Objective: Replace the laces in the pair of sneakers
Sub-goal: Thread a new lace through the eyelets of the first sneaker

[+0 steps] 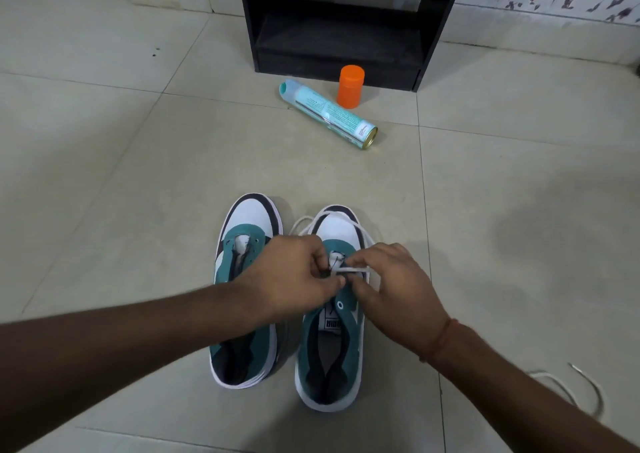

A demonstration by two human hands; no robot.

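Fingers (353, 262) of both hands pinch the white lace (356, 271) over the right sneaker (341, 227).

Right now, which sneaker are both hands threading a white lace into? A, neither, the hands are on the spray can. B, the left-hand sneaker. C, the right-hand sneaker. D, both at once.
C: the left hand and right hand pinch the white lace over the eyelets of the right-hand sneaker, while the left-hand sneaker shows bare eyelets.
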